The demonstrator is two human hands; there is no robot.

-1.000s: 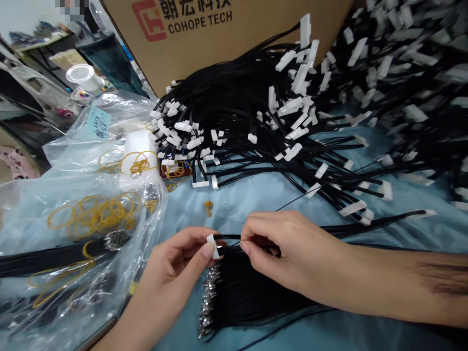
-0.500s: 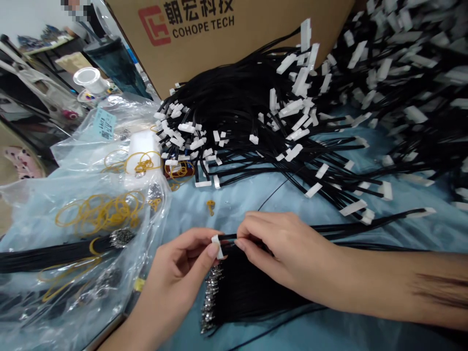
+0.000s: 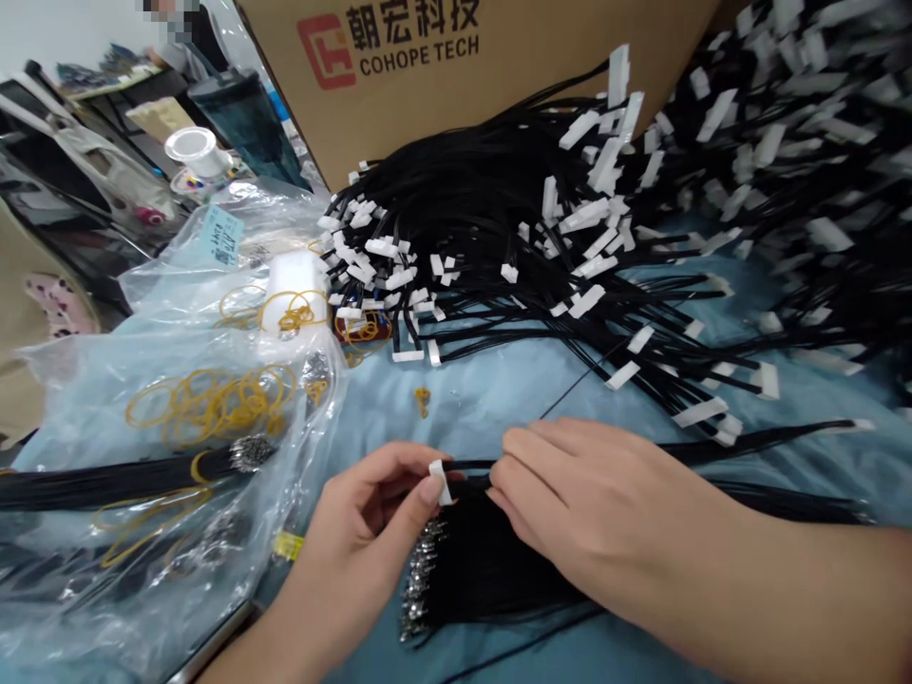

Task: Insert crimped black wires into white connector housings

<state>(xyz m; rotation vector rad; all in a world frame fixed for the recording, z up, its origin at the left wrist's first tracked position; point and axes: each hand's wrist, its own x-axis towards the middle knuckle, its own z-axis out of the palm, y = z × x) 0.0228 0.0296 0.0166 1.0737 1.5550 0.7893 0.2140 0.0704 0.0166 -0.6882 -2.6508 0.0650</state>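
Between the thumb and fingers of my left hand [image 3: 389,508] is a small white connector [image 3: 440,483], its long face tilted toward me. Black wires [image 3: 470,465] run from it to the right. My right hand [image 3: 570,494] is closed around these wires a short way from the connector, its fingertips partly hidden behind the knuckles. A single thin wire sticks up above that hand. Below both hands lies a flat bundle of black wires [image 3: 491,570] with bare metal terminals [image 3: 420,579] at its left end.
Behind my hands, black cables with white connectors [image 3: 456,209] are heaped against a cardboard box [image 3: 541,47]. A larger heap [image 3: 819,171] fills the right. Left are plastic bags [image 3: 85,370], yellow rubber bands [image 3: 228,404] and a white spool [image 3: 192,147]. A person sits far back left.
The whole view has shifted, so things appear a little further right. My right hand has turned, its back now more toward the camera, and slid slightly along the wires. My left hand keeps its pinch.
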